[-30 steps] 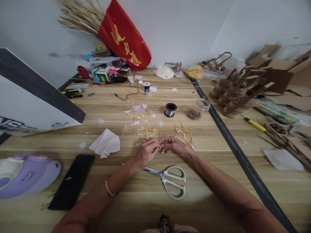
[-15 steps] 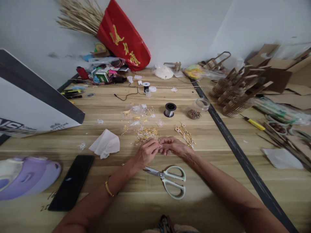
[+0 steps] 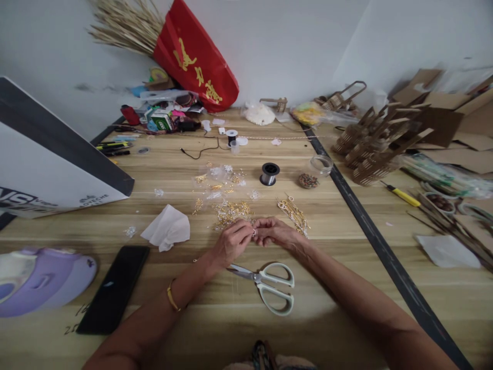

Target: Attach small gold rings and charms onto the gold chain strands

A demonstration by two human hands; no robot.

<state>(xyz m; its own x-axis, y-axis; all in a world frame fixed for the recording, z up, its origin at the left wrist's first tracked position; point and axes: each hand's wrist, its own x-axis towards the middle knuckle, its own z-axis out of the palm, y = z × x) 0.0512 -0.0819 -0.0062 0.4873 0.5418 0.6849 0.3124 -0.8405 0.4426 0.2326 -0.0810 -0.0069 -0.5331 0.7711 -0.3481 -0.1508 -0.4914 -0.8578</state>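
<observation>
My left hand (image 3: 234,240) and my right hand (image 3: 275,232) meet fingertip to fingertip over the table, both closed in a pinch. Between them is a tiny shiny ring-like piece (image 3: 253,233), mostly covered by the fingers. Just beyond my hands lies a heap of small gold and silver jewellery findings (image 3: 231,213). Right of it, beside my right hand, rests a bundle of gold and silver chains (image 3: 293,213). Scissors with pale green handles (image 3: 264,281) lie below my hands, their blades partly under my left wrist.
A wire spool (image 3: 269,174) and a tipped jar of beads (image 3: 308,180) sit farther back. On the left are a white tissue (image 3: 166,228), a black phone (image 3: 113,290) and a large box (image 3: 57,164). Small wooden baskets (image 3: 370,149) and a yellow-handled cutter (image 3: 402,196) are at right.
</observation>
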